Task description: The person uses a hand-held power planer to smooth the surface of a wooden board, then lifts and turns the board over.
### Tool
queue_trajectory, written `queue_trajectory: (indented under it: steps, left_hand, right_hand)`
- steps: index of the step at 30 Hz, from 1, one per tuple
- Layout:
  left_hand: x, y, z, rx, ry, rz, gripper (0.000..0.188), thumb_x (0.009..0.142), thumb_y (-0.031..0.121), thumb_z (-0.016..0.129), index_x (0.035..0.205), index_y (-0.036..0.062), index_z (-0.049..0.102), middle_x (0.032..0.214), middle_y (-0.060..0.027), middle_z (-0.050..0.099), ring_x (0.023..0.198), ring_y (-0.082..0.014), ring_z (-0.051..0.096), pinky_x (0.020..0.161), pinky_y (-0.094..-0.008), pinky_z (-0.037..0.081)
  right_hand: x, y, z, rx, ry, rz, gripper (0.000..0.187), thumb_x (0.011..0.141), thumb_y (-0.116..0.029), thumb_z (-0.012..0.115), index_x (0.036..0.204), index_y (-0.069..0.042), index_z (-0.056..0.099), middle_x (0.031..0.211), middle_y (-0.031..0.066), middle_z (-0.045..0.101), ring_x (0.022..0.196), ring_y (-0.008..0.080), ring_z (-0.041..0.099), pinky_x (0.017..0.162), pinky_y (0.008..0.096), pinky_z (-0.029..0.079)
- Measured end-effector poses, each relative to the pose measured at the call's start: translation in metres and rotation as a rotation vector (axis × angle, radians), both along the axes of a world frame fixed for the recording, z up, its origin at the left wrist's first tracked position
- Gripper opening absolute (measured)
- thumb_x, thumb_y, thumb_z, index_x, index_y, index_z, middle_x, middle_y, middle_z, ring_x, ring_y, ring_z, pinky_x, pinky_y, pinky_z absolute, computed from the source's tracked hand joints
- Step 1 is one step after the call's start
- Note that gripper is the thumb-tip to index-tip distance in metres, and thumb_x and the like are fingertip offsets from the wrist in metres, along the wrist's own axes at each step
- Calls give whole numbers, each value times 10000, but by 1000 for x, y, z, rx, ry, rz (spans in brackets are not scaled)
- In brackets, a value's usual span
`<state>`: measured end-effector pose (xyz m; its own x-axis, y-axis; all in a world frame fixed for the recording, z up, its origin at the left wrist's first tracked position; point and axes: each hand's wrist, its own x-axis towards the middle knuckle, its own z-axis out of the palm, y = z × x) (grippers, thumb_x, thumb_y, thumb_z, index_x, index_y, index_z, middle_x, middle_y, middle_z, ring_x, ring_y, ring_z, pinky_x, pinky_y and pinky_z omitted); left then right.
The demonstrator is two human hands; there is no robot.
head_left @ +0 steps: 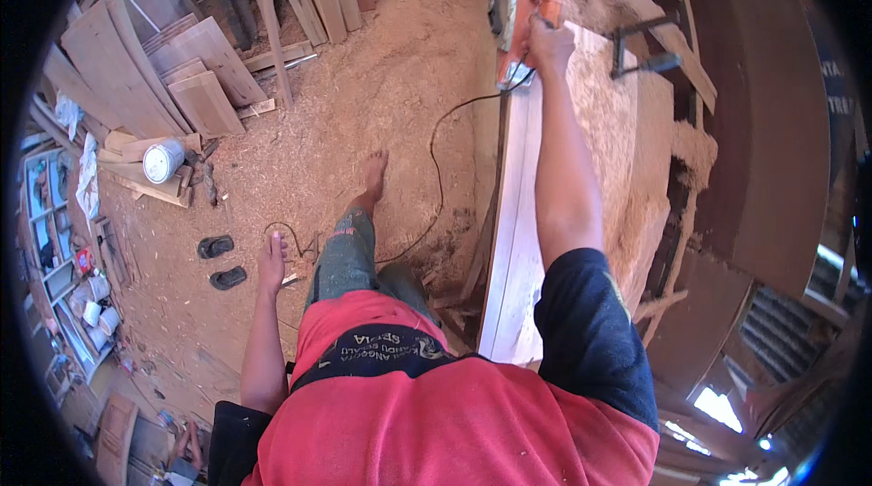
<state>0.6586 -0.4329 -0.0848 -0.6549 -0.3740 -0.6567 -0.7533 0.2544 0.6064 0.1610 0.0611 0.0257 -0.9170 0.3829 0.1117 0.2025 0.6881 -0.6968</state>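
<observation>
My right hand (549, 45) is closed around the handle of an orange electric planer (520, 27), my arm stretched far forward. The planer sits at the far end of a long pale wooden board (516, 213) on the workbench, which has a lengthwise line along it. From the planer a dark power cord (436, 141) droops to the left and passes behind my leg. Low on my left side, my left hand (272, 259) appears closed on a loop of this cord, though its fingers are small in view. Wood shavings (599, 77) cover the bench beside the board.
A clamp (645, 59) stands at the bench's right side. Planks (200, 64) lean at the far left, near a white bucket (163, 161). Black sandals (227, 278) lie on the shaving-strewn floor. A cluttered shelf (68, 282) is at left. Part of another person (188, 445) shows lower left.
</observation>
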Motion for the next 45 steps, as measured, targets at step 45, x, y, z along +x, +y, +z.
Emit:
queue_trajectory:
  steps: [45]
  left_hand:
    - [148,11,-43,30,-95,-163,698,1019,583,361,1226,-43,591,955,-142,667,749,-187,603,669,-329,513]
  right_hand:
    - [391,-3,35,-93,-92,-90,243,773,-198,692,835,29,628,681,243,633,632,375,652,616,465,496]
